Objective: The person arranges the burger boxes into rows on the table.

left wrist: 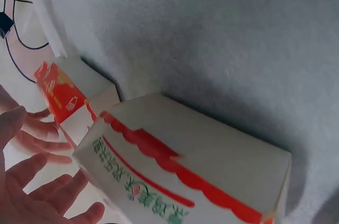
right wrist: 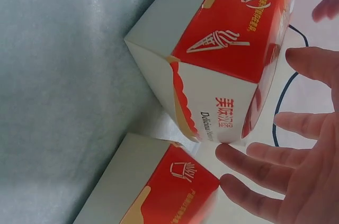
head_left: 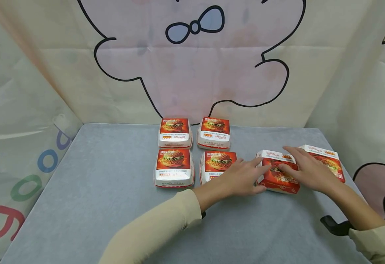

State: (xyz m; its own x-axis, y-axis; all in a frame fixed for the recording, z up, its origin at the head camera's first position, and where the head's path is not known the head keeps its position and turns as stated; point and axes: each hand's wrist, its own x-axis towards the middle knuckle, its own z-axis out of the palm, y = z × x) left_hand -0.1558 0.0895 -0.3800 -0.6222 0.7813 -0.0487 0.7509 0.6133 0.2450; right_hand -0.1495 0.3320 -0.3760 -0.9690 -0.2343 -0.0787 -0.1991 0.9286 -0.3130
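Observation:
Between my two hands a red and white burger box [head_left: 279, 178] sits turned on the table. My left hand [head_left: 245, 178] has its fingers spread, fingertips right at the box's left side. From the right, my right hand [head_left: 306, 170] reaches over with thumb and fingers apart at the box's top and right edge. The right wrist view shows this box [right wrist: 228, 38] close to the spread fingers of the right hand [right wrist: 302, 166]. Another burger box [head_left: 329, 163] stands behind the right hand. Under the left wrist, a further box [head_left: 217, 163] is partly hidden by that hand.
Three more burger boxes stand left of the hands: a front-left box [head_left: 174, 168], a back-left box [head_left: 174, 132] and a back-right box [head_left: 213, 132]. A grey cloth covers the table [head_left: 96, 190]. Printed curtains [head_left: 192, 84] hang behind and at both sides.

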